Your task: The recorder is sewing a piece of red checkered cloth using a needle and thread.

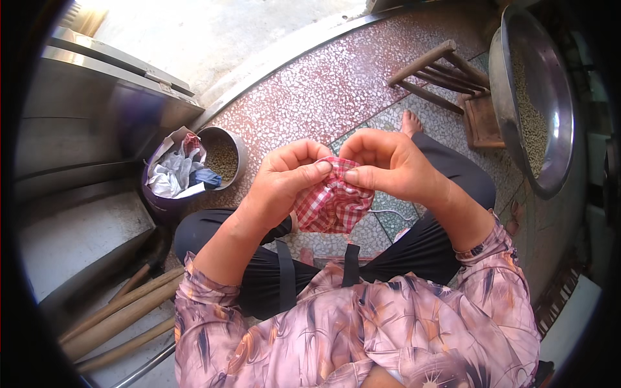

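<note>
A small red-and-white checked cloth pouch (334, 206) hangs between my hands above my lap, its top edge gathered. My left hand (291, 177) pinches the upper left of that edge between thumb and fingers. On the upper right of the edge, my right hand (383, 167) has a similar pinch, thumb towards me. A white string (392, 212) trails from the pouch's right side. The inside of the pouch is hidden.
At left, a purple bin (151, 194) holds crumpled cloths beside a metal pot (241, 155) of beans or grain. A wooden chair (480, 116) and a large metal basin (504, 102) with similar contents stand at right. Wooden poles (126, 310) lie at lower left.
</note>
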### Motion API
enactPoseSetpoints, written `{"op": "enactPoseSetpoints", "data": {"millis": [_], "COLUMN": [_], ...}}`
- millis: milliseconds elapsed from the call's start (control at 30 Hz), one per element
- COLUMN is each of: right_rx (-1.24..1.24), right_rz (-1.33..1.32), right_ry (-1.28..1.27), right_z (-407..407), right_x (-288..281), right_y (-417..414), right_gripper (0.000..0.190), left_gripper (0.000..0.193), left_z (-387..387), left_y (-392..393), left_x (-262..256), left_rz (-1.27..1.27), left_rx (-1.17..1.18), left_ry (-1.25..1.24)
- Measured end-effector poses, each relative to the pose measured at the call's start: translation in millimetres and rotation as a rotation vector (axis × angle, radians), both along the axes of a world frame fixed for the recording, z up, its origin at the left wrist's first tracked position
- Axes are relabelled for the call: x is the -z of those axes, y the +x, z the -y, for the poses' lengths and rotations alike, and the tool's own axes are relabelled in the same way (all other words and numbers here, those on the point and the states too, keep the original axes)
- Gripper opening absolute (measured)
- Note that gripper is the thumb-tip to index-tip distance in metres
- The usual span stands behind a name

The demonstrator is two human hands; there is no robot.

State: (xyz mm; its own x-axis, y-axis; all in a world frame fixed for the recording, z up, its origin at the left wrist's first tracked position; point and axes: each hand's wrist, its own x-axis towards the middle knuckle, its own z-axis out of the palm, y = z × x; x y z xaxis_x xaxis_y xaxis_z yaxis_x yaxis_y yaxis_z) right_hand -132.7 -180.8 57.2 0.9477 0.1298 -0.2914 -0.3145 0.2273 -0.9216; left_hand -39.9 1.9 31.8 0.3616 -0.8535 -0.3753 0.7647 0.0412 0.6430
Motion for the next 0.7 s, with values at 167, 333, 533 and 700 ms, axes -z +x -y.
{"op": "enactPoseSetpoints", "data": {"millis": [167, 333, 533, 700], "right_rx": [0.044, 0.071, 0.033, 0.08], "right_rz": [-0.038, -0.02, 0.033, 0.062], "right_ry": [-0.096, -0.119, -0.254, -0.215], "right_z": [5.3, 1.9, 4.5, 3.5], "right_x": [-1.7, 1.8, 6.0, 13.2], "right_y": [-1.8, -3.1, -4.3, 0.7], "right_gripper": [0.012, 0.01, 0.009, 0.011], "left_gripper": [0.014, 0.014, 0.015, 0.017], "left_z": [2.5, 2.1, 3.5, 12.3], "left_y": [-3.4, -3.1, -1.3, 1.1], "left_x": [0.4, 3.9, 7.9, 12.7], "left_rz": [0.067, 0.188, 0.138, 0.098], "left_rx": [0.013, 0.032, 0.086, 0.042], "left_ry": [0.015, 0.015, -0.006, 0.008]}}
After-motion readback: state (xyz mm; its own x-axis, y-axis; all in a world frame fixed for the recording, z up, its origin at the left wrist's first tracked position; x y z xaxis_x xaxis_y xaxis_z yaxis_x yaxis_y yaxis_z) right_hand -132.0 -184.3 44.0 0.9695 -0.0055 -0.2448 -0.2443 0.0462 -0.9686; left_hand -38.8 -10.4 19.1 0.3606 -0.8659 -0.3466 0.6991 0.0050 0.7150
